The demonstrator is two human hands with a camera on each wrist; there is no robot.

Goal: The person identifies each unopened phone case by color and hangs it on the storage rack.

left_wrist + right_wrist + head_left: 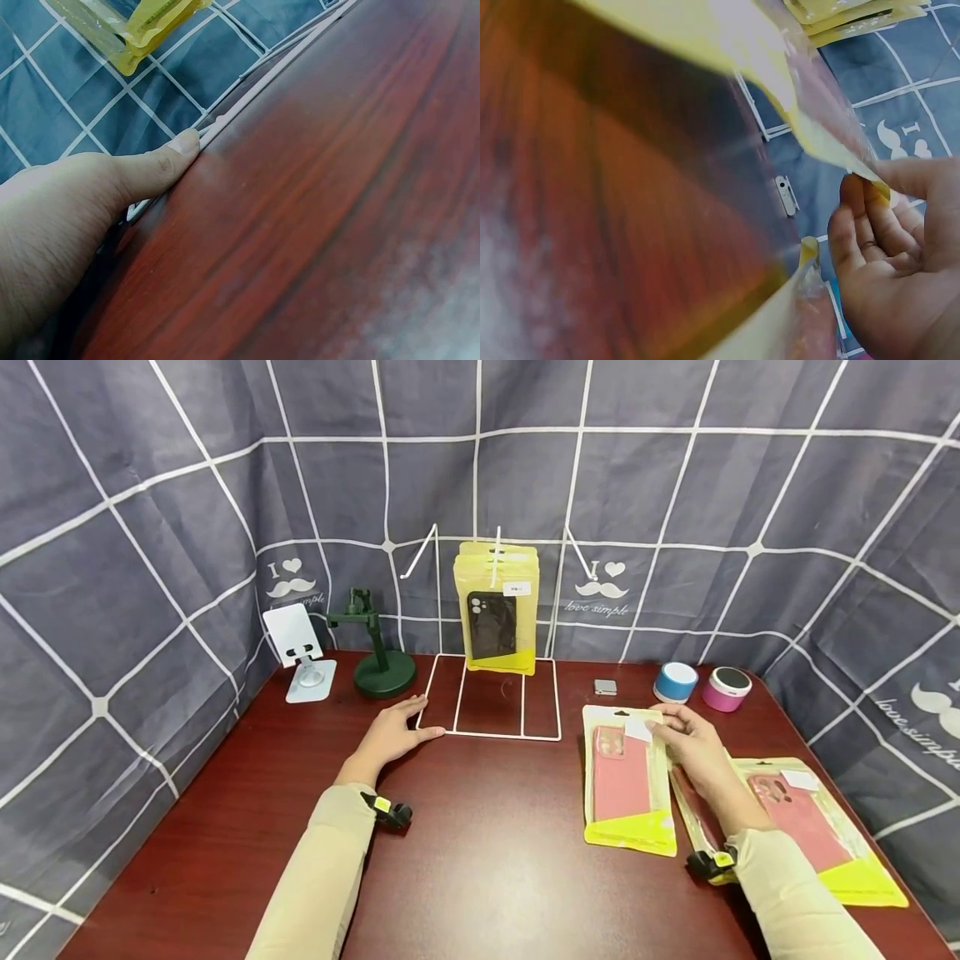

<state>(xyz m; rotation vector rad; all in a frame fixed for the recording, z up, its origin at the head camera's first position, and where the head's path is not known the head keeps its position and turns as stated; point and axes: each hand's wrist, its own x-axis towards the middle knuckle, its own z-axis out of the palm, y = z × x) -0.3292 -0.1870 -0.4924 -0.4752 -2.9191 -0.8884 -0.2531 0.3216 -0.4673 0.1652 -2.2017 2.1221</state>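
A white wire display rack (504, 735) stands at the back of the table. My left hand (392, 731) touches its front left base corner, the thumb along the front wire, as the left wrist view shows too. Packaged phone cases (497, 618) hang from the rack's middle hook, a black one in front. My right hand (693, 747) pinches the upper right edge of a yellow-edged pouch with a pink phone case (621, 785), lifted off the table in the right wrist view. More packaged phone cases (813, 827) lie under and beside the right forearm.
At the back left are a white folding stand (294, 639) and a dark green stand (384, 672). A small silver object (605, 687), a blue cylinder (675, 682) and a pink cylinder (727, 689) sit at the back right. A grey checked curtain (660, 485) hangs behind.
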